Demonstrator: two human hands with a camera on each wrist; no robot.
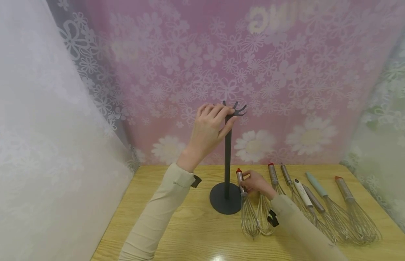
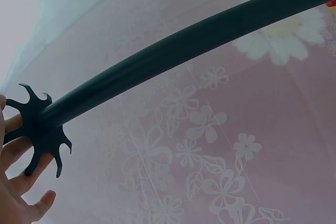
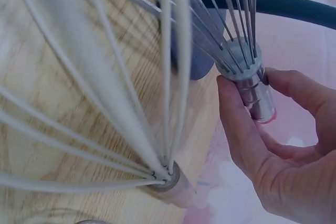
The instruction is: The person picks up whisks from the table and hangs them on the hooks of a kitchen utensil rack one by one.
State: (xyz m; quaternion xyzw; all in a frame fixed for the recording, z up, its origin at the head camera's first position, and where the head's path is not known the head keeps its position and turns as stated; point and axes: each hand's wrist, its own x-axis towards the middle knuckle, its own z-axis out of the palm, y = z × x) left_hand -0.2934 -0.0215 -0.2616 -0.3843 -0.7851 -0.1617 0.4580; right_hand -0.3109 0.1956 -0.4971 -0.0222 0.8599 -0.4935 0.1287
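My left hand (image 1: 207,127) rests on the hooked top (image 1: 239,111) of a dark whisk stand (image 1: 228,156). In the left wrist view its fingers (image 2: 17,151) lie extended across the hooks, with the thumb apart from the pole. Beside the round base (image 1: 219,203), my right hand (image 1: 256,182) pinches the steel handle of a balloon whisk (image 1: 249,219) with a red end. That whisk's handle points away from me and its wires towards me. A pale-wired whisk (image 1: 263,214) lies just right of it, its handle hidden by my right hand in the head view but visible in the right wrist view.
Several more whisks lie on the wooden table (image 1: 189,235) to the right, among them a white-handled one (image 1: 303,193), a light blue one (image 1: 316,184) and a red-ended one (image 1: 344,187). Flowered curtains (image 1: 189,65) hang behind the table and at both sides.
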